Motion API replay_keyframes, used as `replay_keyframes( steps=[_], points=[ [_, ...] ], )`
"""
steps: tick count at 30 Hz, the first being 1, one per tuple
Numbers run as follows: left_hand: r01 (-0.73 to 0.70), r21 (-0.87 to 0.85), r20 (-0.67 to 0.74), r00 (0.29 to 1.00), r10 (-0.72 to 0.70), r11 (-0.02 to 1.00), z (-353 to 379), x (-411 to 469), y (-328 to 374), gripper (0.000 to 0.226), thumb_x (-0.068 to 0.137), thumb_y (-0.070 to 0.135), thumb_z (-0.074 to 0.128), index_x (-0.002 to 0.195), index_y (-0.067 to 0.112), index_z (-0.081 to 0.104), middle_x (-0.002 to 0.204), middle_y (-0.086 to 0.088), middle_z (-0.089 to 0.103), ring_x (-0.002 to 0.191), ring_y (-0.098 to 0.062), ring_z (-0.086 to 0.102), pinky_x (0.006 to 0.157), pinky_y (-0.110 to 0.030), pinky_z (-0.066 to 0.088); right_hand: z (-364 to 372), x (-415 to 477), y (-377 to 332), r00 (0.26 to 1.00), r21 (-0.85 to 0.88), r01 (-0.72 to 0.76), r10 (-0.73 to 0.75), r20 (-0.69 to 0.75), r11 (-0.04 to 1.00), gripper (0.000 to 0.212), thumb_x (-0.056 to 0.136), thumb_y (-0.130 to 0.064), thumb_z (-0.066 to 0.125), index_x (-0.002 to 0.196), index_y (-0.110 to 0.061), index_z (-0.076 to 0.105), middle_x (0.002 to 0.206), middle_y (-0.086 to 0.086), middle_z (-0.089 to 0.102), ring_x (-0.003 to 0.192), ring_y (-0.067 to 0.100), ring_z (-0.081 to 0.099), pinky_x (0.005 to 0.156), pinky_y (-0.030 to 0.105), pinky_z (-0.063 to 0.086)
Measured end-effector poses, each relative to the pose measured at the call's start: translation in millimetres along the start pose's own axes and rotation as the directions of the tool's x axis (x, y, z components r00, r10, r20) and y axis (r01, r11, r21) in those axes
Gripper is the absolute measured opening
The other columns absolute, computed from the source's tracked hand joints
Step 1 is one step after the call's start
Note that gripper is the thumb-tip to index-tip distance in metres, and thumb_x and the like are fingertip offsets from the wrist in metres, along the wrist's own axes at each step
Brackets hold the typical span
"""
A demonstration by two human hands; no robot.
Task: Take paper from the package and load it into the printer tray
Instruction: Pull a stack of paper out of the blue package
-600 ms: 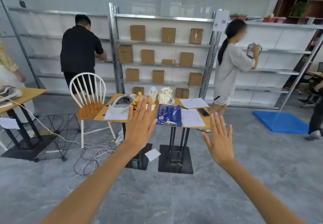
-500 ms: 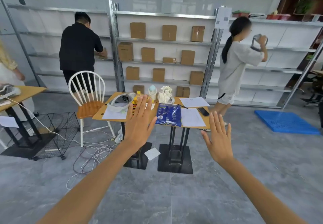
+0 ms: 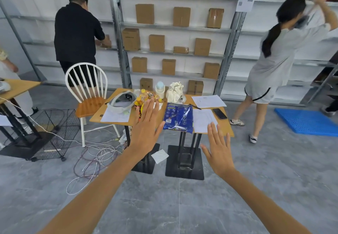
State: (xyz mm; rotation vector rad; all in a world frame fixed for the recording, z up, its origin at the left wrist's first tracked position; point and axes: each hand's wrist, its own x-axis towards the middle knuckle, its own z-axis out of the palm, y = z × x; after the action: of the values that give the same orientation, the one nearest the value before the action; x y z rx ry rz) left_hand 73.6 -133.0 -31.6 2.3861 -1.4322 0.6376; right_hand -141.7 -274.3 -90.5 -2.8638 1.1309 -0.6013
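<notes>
My left hand point(image 3: 146, 129) is stretched out in front of me, fingers apart, holding nothing, over the near edge of a small wooden table point(image 3: 227, 133). My right hand point(image 3: 218, 149) is also raised and spread, empty, lower and to the right. On the table lie a blue plastic package point(image 3: 178, 117), loose white sheets point(image 3: 204, 119) and more sheets point(image 3: 208, 100) at the far right. No printer or printer tray shows in the head view.
The table also holds a white headset point(image 3: 121, 102), yellow snacks, a bottle point(image 3: 160, 89), a white bag point(image 3: 174, 92) and a phone point(image 3: 219, 113). A white chair point(image 3: 87, 95), wire basket point(image 3: 53, 133) and floor cables point(image 3: 95, 158) stand left. Two people work at shelves point(image 3: 173, 27) of cardboard boxes behind.
The view has moved closer to the table and tilted down a little. Both hands stay spread and empty. The person on the right has raised both arms higher.
</notes>
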Motion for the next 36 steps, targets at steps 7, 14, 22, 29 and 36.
replay_keyframes(
  steps=[7,14,22,29,36],
  points=[
    [-0.042,-0.03,-0.008,0.999,0.042,0.999,60,64,-41,0.064,0.094,0.046,0.016,0.148,0.012,0.019,0.158,-0.009,0.017,0.146,-0.022,0.011,0.117,-0.043,0.006,53,70,-20,0.998,-0.002,-0.034,0.034,0.058,0.999,0.081,0.081,-0.065,-0.015,0.144,-0.016,-0.008,0.157,0.001,-0.002,0.145,0.021,-0.005,0.117,0.049,0.0],
    [-0.063,-0.101,0.035,0.997,0.066,0.993,109,102,-54,0.064,0.094,0.046,0.017,0.147,0.012,0.019,0.158,-0.01,0.017,0.146,-0.024,0.011,0.118,-0.042,0.0,97,110,-22,0.988,-0.046,-0.063,0.069,0.14,0.997,0.077,0.085,-0.061,-0.006,0.147,-0.015,-0.005,0.159,0.004,0.001,0.145,0.023,-0.004,0.115,0.049,-0.002],
    [0.002,-0.11,0.155,0.988,0.015,0.994,173,151,-56,0.065,0.092,0.051,0.016,0.145,0.013,0.024,0.156,-0.013,0.023,0.145,-0.03,0.016,0.117,-0.053,0.016,128,168,21,0.974,-0.038,-0.154,0.158,0.161,0.987,0.092,0.074,-0.069,-0.021,0.147,-0.015,-0.004,0.159,0.005,0.0,0.145,0.022,-0.006,0.114,0.045,-0.007],
    [0.068,-0.126,0.192,0.98,-0.043,0.99,235,215,-51,0.061,0.093,0.047,0.02,0.144,0.014,0.024,0.155,-0.014,0.025,0.144,-0.031,0.019,0.117,-0.054,0.017,157,249,80,0.968,-0.029,-0.203,0.205,0.142,0.979,0.08,0.085,-0.064,-0.007,0.147,-0.014,-0.001,0.159,0.006,0.004,0.146,0.024,-0.001,0.117,0.051,0.002],
    [0.121,-0.124,0.304,0.949,-0.078,0.985,297,258,-37,0.063,0.093,0.048,0.02,0.147,0.014,0.021,0.156,-0.011,0.022,0.145,-0.029,0.016,0.116,-0.045,0.011,198,303,122,0.944,-0.018,-0.218,0.215,0.251,0.976,0.078,0.086,-0.063,-0.007,0.146,-0.013,-0.001,0.157,0.007,0.009,0.145,0.026,0.005,0.116,0.054,0.009]
  ],
)
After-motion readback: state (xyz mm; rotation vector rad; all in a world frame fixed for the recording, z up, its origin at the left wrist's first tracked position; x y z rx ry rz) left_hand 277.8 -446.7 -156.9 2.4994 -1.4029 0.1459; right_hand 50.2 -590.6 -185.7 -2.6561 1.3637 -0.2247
